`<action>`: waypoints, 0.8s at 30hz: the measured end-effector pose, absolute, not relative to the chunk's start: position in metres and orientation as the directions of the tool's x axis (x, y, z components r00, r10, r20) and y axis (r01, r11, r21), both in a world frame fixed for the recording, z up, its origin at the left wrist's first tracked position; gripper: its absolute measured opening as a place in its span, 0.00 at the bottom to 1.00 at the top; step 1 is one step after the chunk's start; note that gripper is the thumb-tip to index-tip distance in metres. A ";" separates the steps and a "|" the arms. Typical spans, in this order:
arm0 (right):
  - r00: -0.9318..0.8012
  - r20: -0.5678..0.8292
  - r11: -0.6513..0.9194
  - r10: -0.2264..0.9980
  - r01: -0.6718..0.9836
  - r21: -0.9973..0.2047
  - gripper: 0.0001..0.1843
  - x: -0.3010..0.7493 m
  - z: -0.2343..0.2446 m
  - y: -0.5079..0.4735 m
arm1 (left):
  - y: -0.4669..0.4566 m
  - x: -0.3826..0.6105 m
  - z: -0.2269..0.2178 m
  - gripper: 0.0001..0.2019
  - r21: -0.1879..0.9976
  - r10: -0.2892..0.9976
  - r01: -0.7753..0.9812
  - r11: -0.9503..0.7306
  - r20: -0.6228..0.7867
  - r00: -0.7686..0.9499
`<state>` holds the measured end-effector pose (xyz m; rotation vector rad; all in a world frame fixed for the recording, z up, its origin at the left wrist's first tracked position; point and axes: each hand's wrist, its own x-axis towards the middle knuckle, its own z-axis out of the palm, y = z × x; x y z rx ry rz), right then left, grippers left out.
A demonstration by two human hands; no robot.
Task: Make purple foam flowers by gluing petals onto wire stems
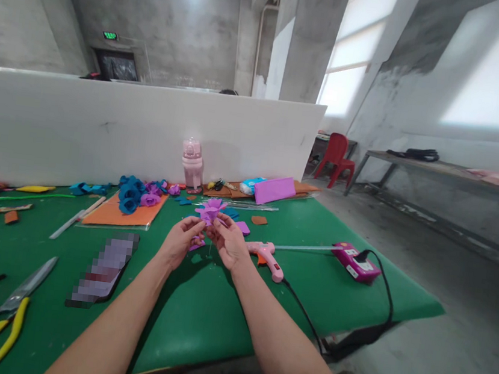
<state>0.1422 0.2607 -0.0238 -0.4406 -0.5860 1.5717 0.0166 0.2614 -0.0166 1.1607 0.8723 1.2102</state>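
Observation:
Between my two hands, a little above the green table, is a purple craft flower with its petals spread upward. My left hand pinches it from the left with curled fingers, and my right hand grips its base from the right. Just right of my right hand lies a pink hot glue gun, a clear glue stick sticking out of its back. Purple and blue cut pieces lie behind and below my hands, partly hidden by them.
Blue and purple finished flowers sit on an orange sheet. Shears and a phone lie at left. A pink bottle stands by the white partition. A purple power strip with a black cable is at right.

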 end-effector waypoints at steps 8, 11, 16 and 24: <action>0.003 0.111 0.075 0.994 -0.762 -0.643 0.18 0.140 -0.027 0.263 | 0.259 0.019 -0.018 0.14 0.994 0.971 -0.053 -0.095 0.104 0.215; -0.011 0.131 0.081 0.991 -0.731 -0.678 0.20 0.138 -0.029 0.263 | 0.257 0.023 -0.018 0.15 0.995 0.961 -0.050 -0.092 0.102 0.257; -0.049 0.124 0.056 0.991 -0.688 -0.724 0.23 0.136 -0.030 0.261 | 0.255 0.027 -0.022 0.14 0.987 0.953 -0.132 -0.088 0.122 0.279; -0.124 0.118 -0.003 0.985 -0.699 -0.715 0.20 0.138 -0.023 0.257 | 0.251 0.027 -0.016 0.13 0.980 0.941 -0.195 -0.050 0.111 0.318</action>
